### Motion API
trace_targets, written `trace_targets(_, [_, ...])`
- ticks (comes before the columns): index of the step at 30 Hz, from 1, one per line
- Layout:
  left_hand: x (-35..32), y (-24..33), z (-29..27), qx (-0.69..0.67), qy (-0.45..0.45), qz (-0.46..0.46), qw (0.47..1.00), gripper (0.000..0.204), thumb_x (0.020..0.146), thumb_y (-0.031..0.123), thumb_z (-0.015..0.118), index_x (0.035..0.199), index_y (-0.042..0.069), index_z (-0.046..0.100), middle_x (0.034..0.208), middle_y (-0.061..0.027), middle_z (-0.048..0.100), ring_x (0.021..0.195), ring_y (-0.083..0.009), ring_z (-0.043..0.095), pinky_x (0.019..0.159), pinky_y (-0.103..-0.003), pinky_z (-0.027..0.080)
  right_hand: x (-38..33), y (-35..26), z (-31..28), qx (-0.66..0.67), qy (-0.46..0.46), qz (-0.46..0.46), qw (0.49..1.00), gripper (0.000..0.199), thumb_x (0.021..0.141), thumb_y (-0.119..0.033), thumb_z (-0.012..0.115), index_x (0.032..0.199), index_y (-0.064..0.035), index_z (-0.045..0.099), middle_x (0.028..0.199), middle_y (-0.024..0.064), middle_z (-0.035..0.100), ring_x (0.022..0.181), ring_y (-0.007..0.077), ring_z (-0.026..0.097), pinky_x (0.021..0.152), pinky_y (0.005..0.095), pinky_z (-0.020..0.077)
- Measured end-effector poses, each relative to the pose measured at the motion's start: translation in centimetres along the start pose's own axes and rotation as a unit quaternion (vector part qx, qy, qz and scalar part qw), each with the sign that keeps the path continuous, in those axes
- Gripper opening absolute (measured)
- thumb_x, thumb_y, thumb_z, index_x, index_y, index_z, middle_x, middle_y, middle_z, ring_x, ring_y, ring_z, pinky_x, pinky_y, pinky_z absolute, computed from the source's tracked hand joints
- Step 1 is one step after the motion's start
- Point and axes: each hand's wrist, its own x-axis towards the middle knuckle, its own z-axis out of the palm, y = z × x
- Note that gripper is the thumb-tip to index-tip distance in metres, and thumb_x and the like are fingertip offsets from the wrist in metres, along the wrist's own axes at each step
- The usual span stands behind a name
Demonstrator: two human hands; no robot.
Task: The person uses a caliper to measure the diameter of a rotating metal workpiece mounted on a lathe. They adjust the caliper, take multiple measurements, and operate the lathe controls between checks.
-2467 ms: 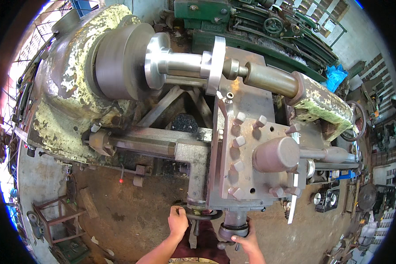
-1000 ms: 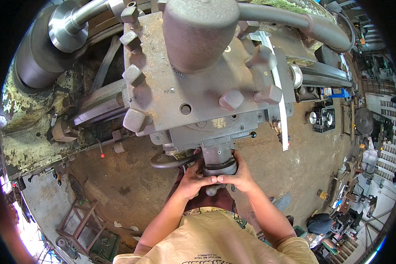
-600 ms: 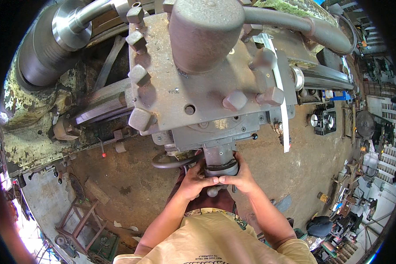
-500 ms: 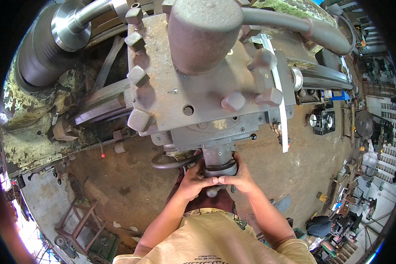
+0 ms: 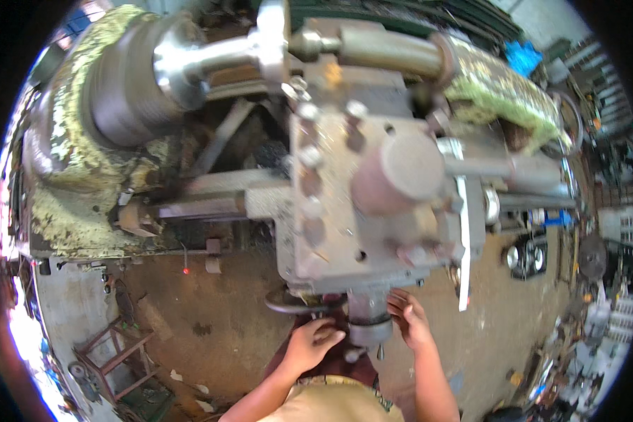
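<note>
In front of me stands a metal lathe. Its cross-slide dial collar [image 5: 370,332], a grey cylinder with a small ball-ended handle [image 5: 353,355], juts toward me. My left hand [image 5: 315,344] is just left of the collar, thumb and fingers apart, holding nothing. To the right of the collar's grey neck [image 5: 367,304], my right hand [image 5: 411,320] is raised with fingers loosely spread and nothing in them; whether its fingertips touch the neck I cannot tell. Above sits the tool post [image 5: 330,225], with square-headed bolts and a thick round clamp knob [image 5: 399,174], blurred by motion.
A shiny stepped metal shaft [image 5: 225,60] extends from the dark chuck [image 5: 123,88] at left. The tailstock [image 5: 496,84] is at back right. A white strip [image 5: 464,246] hangs beside the tool post. A handwheel [image 5: 302,304] sits low left of the collar.
Both hands have let go of the dial collar and moved apart, left and right. The view has shifted, so the lathe sits lower and the shaft and tailstock show more.
</note>
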Motion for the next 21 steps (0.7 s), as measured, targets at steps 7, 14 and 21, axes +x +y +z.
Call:
trace_targets(7, [3.0,-2.3,-6.5,0.022,0.381,-0.010,0.924,0.055,0.092,0.029,0.071,0.130,-0.001,0.044,0.073,-0.0082,0.059,0.049,-0.0171,0.055,0.044,-0.028,0.045,7.3,3.9,-9.0,-0.113,0.340,0.053,0.932,0.033,0.103,-0.020,0.054,0.129,-0.0007,0.048,0.108,0.0165,0.065,0.077,0.0249,0.067,0.061,0.0348,0.0539])
trace_targets(14, [5.4,-2.4,-4.5,-0.266,0.259,-0.088,0.924,0.061,0.093,0.020,0.064,0.128,-0.004,0.020,0.066,-0.0131,0.052,0.041,-0.0192,0.052,0.034,-0.031,0.039,10.4,6.9,-11.5,-0.102,0.289,0.015,0.952,0.019,0.103,-0.013,0.046,0.114,0.0007,0.053,0.093,0.0159,0.068,0.066,0.0268,0.067,0.055,0.0353,0.0532])
trace_targets(21, [6.3,-2.5,-8.3,-0.366,0.220,-0.146,0.892,0.038,0.088,0.016,0.064,0.111,-0.002,0.041,0.061,-0.0069,0.047,0.039,-0.0176,0.044,0.034,-0.033,0.032,10.2,6.7,-11.1,-0.016,0.281,0.009,0.960,0.018,0.100,-0.016,0.050,0.113,-0.0051,0.055,0.092,0.0126,0.069,0.072,0.0260,0.068,0.059,0.0363,0.0528])
